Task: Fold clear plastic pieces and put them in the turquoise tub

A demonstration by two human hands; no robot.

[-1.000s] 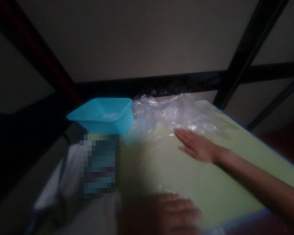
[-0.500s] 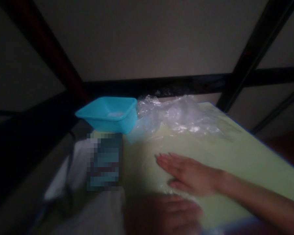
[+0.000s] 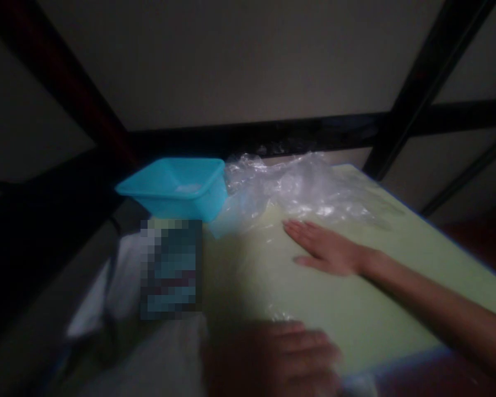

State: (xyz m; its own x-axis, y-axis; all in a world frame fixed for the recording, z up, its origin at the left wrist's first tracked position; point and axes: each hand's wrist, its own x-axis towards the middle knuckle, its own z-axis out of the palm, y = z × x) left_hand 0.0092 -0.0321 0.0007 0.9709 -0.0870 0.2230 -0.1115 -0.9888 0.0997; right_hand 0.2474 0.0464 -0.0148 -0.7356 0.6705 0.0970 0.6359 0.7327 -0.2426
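My right hand [image 3: 324, 248] lies flat on the pale yellow-green tabletop [image 3: 397, 292], fingers stretched out to the left and thumb apart. Just beyond its fingertips is a crumpled sheet or bag of clear plastic [image 3: 301, 184]. Low in the view, my left hand [image 3: 281, 358] is blurred, with its fingers extended to the right over the near part of the table. Small glints beside the left fingers suggest clear plastic there too, but its outline cannot be made out. Neither hand grips anything that I can see.
A turquoise plastic basin [image 3: 177, 190] with something pale inside stands at the back left. In front of it lies a dark, pixelated flat item [image 3: 171, 270]. Whitish cloth or paper [image 3: 149, 358] is at the lower left. A wall with dark beams [image 3: 256, 129] rises behind the table.
My right hand has slid forward over the table, away from my left hand and toward the crumpled plastic. The left hand stays nearly in place. The view has shifted slightly.
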